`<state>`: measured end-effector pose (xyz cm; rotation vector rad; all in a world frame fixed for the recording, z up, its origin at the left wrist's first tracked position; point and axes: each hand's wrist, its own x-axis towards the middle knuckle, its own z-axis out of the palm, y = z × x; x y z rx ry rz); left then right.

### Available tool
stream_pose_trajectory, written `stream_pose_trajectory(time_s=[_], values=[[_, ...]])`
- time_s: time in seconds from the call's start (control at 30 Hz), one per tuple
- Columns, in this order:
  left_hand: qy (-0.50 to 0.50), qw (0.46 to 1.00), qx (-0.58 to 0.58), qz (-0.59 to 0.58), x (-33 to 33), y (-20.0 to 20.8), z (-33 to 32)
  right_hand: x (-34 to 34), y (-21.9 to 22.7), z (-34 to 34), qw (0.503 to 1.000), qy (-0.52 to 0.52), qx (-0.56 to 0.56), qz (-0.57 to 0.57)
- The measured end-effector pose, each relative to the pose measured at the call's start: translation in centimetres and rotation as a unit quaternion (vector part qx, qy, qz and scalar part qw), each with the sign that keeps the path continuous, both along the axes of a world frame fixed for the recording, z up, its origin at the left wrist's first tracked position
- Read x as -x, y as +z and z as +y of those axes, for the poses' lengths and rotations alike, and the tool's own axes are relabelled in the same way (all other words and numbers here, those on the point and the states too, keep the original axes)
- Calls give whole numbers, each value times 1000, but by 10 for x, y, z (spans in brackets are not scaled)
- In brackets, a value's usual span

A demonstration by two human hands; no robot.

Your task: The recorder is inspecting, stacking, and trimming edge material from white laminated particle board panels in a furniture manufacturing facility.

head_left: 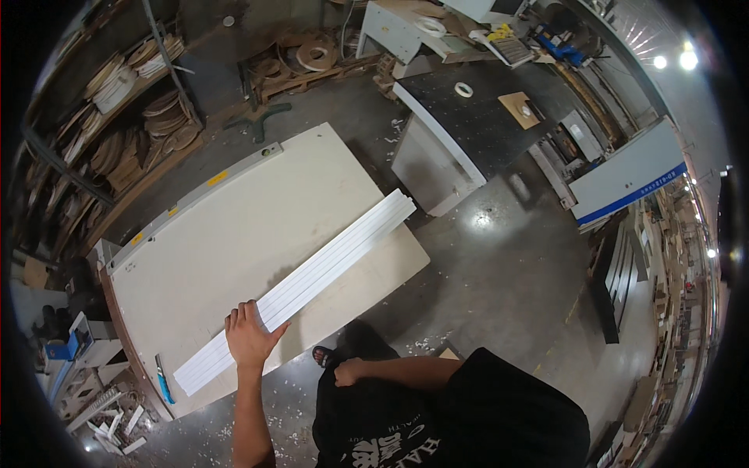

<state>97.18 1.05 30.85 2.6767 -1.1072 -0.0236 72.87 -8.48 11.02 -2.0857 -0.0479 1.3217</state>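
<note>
A bundle of long white strips (335,255) lies slantwise across a pale board-topped table (335,168), its far end reaching past the table's right edge. Over the near part of the bundle is my left hand (251,335), fingers across the far side and thumb along the near side, gripping it from above. My right hand (349,372) is closed in front of my dark clothing, away from the table; nothing shows sticking out of it. By the strips' near end rests a blue utility knife (164,381).
A metal straightedge bar (217,179) runs along the table's far left edge. Beyond the right end stands a machine with a black top (476,117). Shelves (148,86) with coiled edging rolls line the left. White scraps (117,425) lie at the lower left.
</note>
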Motion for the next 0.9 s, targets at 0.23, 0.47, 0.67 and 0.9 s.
stream_pose_trajectory(time_s=[0.23,0.47,0.67,0.9], values=[[-20,999,23,-27,11,-4,-3,26,24,8,996,-65,53,8],[-9,1000,9,-7,2,5,-4,23,33,21,992,-105,67,5],[-6,1000,3,0,5,6,-4,24,34,24,993,-88,64,-40],[-17,999,29,-22,4,-2,-1,-2,24,26,996,3,75,-46]])
